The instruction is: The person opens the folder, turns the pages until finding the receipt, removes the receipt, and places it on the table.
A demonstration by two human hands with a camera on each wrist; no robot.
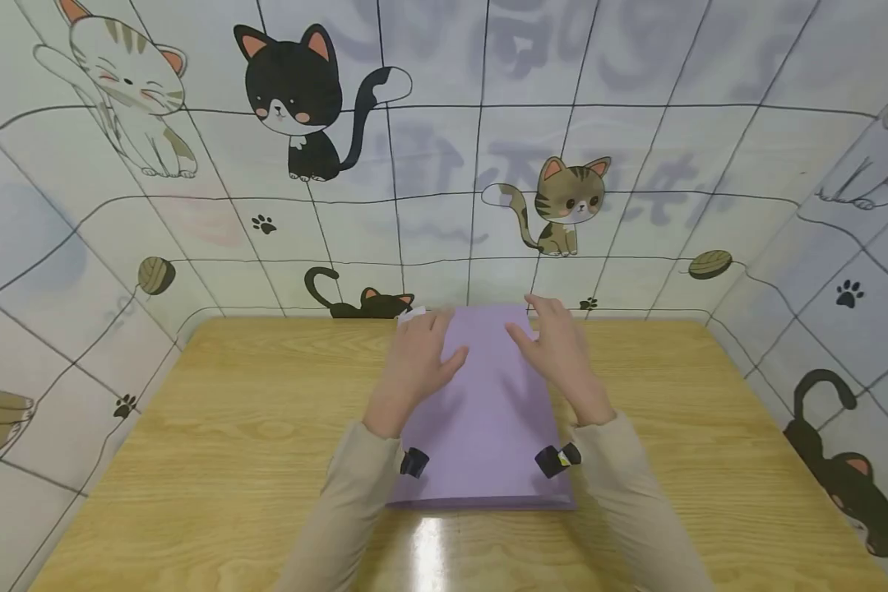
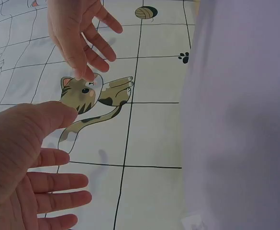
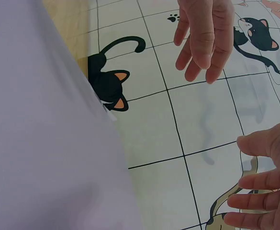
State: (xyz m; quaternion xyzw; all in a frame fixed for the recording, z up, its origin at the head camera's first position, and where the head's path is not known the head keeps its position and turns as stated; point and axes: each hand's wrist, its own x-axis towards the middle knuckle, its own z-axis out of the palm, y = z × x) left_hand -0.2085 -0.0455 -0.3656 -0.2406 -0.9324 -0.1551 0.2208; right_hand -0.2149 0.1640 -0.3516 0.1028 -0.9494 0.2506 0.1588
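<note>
a flat purple item (image 1: 484, 419) lies in the middle of a wood-grain worktop (image 1: 281, 419), its long axis running from near to far. a darker band shows along its near edge; what it is made of is hard to tell. a small white tag (image 1: 412, 315) shows at its far left corner.

two bare hands reach in from the near side, one for each long edge, and both are at the far half of the item. the left hand (image 1: 417, 359) overlaps the left edge, with its fingertips by the white tag. the right hand (image 1: 562, 349) overlaps the right edge. the thumbs point inward to each other, well apart, with purple surface between them. the item lies to the right of the left hand and to the left of the right hand; neither hand is clearly nearer to it.

both hands are spread, fingers loosely extended, pinching nothing. the wrist views show them apart from the purple surface, and soft shadows on it suggest they are raised above it; how high cannot be told.

beige sleeves (image 1: 358, 493) cover the arms. behind the worktop, a white backdrop (image 1: 444, 148) carries a grid and cartoon cats.
</note>
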